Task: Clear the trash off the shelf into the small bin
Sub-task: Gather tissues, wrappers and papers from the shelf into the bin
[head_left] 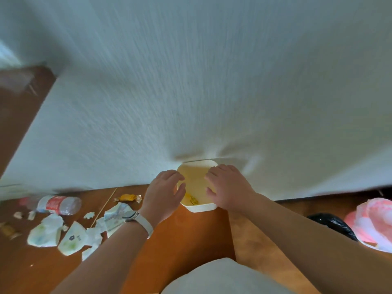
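A small white bin point(200, 207) with a yellowish inside stands on the brown shelf point(180, 240) against the white wall. My left hand point(164, 193) curls over its left rim and my right hand point(228, 186) over its right rim; both touch the bin. A yellow scrap lies inside the bin. To the left on the shelf lie a clear plastic bottle point(56, 204) with a red label, a yellow candy wrapper point(128, 197), a thin wooden stick point(104, 207) and several crumpled white papers point(72, 236).
The white textured wall point(201, 81) rises right behind the bin. A black bag point(333, 224) and a pink and white plastic bag point(375, 223) sit at the right. A white watch band is on my left wrist.
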Demonstrator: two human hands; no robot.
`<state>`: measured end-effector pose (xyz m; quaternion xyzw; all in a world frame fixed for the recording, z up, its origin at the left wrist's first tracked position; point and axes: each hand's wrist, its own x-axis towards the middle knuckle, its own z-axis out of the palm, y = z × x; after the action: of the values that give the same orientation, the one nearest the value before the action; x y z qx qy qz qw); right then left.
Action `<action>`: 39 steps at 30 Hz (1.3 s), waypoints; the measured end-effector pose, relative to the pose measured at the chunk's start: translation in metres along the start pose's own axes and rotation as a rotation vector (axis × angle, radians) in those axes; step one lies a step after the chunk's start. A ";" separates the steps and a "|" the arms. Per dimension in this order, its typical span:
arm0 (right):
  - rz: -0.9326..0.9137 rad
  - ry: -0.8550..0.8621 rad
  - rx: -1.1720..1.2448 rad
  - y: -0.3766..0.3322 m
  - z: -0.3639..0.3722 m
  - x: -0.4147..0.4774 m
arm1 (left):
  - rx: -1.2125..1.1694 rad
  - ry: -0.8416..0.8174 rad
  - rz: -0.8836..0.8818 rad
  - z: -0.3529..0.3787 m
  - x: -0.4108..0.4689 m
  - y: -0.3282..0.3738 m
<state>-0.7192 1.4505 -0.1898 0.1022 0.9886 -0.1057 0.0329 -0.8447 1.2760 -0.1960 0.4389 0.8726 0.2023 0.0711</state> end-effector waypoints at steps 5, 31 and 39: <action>-0.104 0.008 -0.023 -0.008 -0.008 -0.008 | 0.099 -0.043 -0.064 -0.010 -0.022 0.008; -0.578 0.027 -0.085 -0.173 -0.006 -0.025 | 0.342 0.037 -0.522 -0.087 -0.229 -0.029; -0.665 -0.036 -0.186 -0.288 0.010 -0.033 | 0.364 0.060 -0.579 -0.124 -0.332 -0.092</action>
<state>-0.7464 1.1666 -0.1380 -0.2311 0.9724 -0.0216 0.0232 -0.7488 0.9269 -0.1390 0.1724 0.9844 0.0274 0.0202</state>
